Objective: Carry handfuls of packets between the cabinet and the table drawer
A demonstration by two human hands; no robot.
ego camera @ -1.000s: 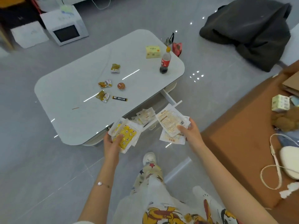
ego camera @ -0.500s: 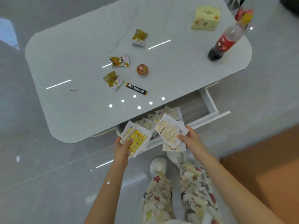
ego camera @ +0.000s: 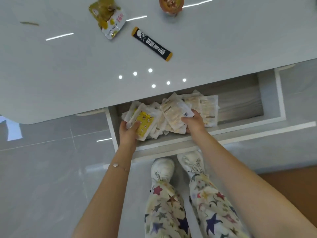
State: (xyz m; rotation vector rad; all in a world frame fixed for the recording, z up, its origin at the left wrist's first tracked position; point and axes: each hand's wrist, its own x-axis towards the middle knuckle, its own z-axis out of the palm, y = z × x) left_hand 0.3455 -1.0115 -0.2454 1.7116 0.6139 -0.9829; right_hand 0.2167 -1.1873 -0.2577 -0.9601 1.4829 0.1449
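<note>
Lowering both packet bundles into the open drawer point(ego camera: 281, 107) | left hand point(ego camera: 127, 133) pinches yellow-printed packets point(ego camera: 145, 122) — right hand point(ego camera: 194, 123) grips pale packets point(ego camera: 173, 114) | earlier held above — stowing nearly done

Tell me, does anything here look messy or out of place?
Mostly the open drawer: its flat packets lie in a loose, overlapping heap, not stacked, with both hands holding bunches over it. On the table above, a black stick sachet and a yellow snack pouch lie scattered at odd angles. Nothing looks spilled or torn.
</note>
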